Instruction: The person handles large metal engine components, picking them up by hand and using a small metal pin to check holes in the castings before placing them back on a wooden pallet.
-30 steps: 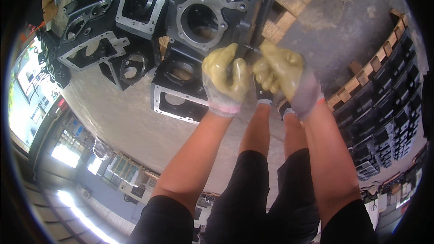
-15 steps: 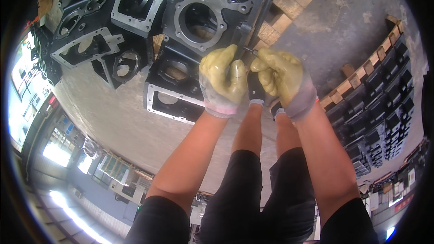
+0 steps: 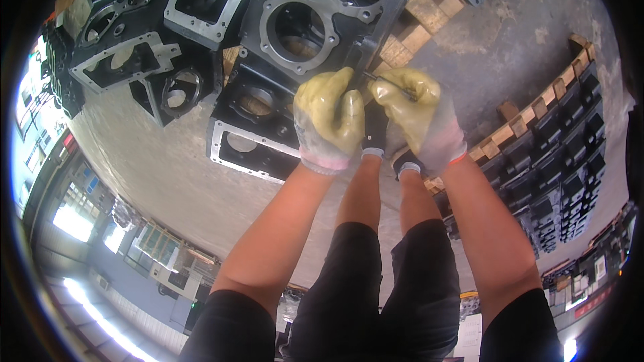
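Both my hands wear yellow-coated work gloves. My right hand (image 3: 410, 110) pinches a thin dark metal rod (image 3: 389, 83) between thumb and fingers, its tip pointing left at the side of a large black metal casting (image 3: 349, 50). That casting has bare machined faces with big round bores. Close by on the left, my left hand (image 3: 329, 117) is curled, thumb and forefinger bent toward each other; what it grips, if anything, is hidden. Beneath the left hand lies a smaller black casting with a rectangular silver flange (image 3: 218, 139).
More black castings (image 3: 124, 67) with machined flanges crowd the upper left. Wooden pallet boards (image 3: 412, 37) show beside the large casting. On the right, rows of black parts (image 3: 550, 161) stand on a wood-edged pallet (image 3: 530, 114). My shoes (image 3: 406, 161) are on the concrete floor below my hands.
My right hand has turned and its curled fingers have shifted, so more of the rod shows along the glove. The left hand has hardly moved. The view has shifted slightly.
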The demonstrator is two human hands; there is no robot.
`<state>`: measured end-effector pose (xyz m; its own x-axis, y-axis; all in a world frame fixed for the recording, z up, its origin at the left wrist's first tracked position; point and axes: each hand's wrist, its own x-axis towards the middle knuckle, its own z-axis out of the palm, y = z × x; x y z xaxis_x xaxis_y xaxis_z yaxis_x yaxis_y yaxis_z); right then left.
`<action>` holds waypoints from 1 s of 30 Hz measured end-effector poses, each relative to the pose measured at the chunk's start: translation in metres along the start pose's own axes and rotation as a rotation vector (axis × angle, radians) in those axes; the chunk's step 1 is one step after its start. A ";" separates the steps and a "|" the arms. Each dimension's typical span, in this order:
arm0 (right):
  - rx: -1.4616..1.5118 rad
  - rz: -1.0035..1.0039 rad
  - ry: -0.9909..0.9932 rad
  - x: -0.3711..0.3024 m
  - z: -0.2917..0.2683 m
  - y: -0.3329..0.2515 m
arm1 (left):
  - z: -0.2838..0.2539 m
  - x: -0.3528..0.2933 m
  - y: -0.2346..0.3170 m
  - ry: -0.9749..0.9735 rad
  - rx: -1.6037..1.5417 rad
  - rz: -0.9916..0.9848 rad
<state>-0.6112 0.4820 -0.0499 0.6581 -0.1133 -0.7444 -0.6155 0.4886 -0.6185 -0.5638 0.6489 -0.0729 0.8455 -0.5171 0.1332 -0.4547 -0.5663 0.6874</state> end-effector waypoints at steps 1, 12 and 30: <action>0.025 0.106 -0.038 0.000 -0.003 -0.013 | -0.001 0.000 0.000 0.003 -0.002 0.001; 0.385 0.482 -0.290 0.010 -0.021 -0.016 | -0.002 -0.003 -0.001 -0.013 -0.005 -0.019; 0.487 0.290 -0.174 -0.003 -0.018 -0.012 | -0.003 0.003 0.006 0.026 0.027 -0.019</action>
<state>-0.6140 0.4608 -0.0446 0.5792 0.2074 -0.7883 -0.5379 0.8239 -0.1785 -0.5635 0.6458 -0.0666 0.8609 -0.4894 0.1391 -0.4455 -0.5931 0.6707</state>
